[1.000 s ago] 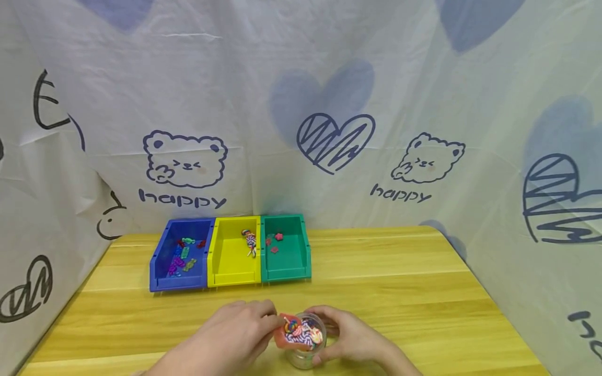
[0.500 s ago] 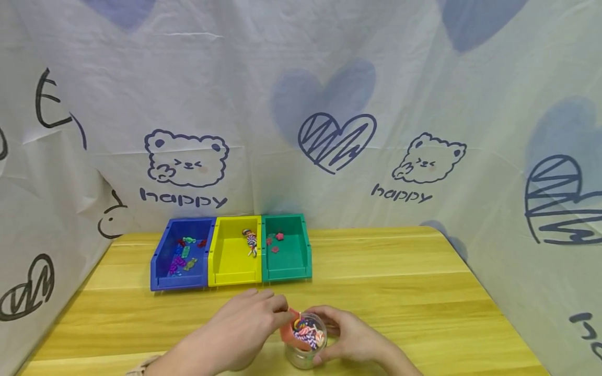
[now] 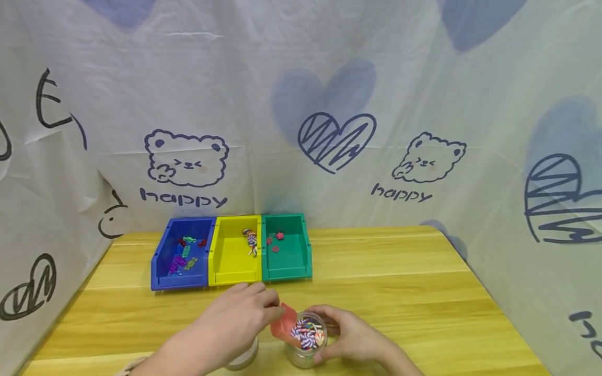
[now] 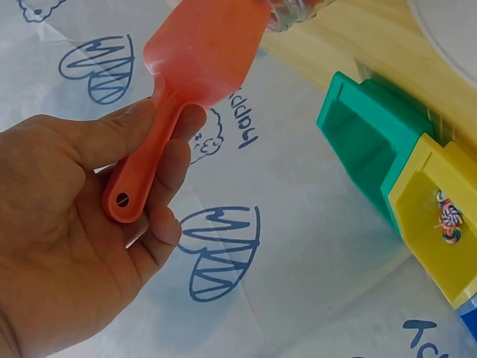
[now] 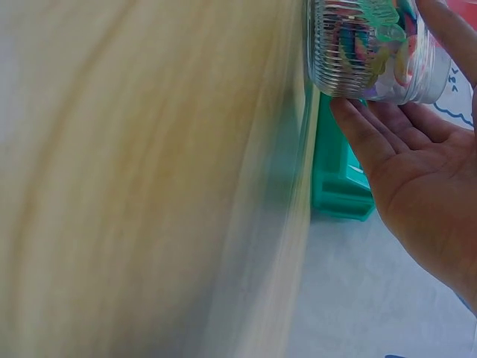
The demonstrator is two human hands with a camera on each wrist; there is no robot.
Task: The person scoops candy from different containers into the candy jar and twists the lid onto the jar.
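My left hand (image 3: pixel 237 318) grips the handle of a translucent red plastic scoop (image 4: pixel 205 52), thumb on one side and fingers curled round the other. The scoop's blade tilts down over the mouth of a clear ribbed jar (image 3: pixel 301 359). Striped swirl lollipop charms (image 3: pixel 308 337) fill the jar's mouth and lie against the scoop's lip. On the jar's right side, my right hand (image 3: pixel 352 337) wraps thumb and fingers round it, steadying it upright on the table. Through the jar wall, the right wrist view shows green and multicoloured pieces (image 5: pixel 380 33).
A row of bins stands at the back: blue (image 3: pixel 162 266) with candy-shaped gems, yellow (image 3: pixel 230 261) with a few swirl charms, green (image 3: pixel 296 263) with pink flower-like pieces. A round white lid (image 3: pixel 245 359) lies partly under my left hand. A printed curtain (image 3: pixel 263 172) hangs behind the wooden table (image 3: pixel 400 292).
The scoop has tipped steeper, and the charms on it have slid into the jar's mouth. My left hand has shifted slightly, uncovering the white lid. My right hand and the jar stay put.
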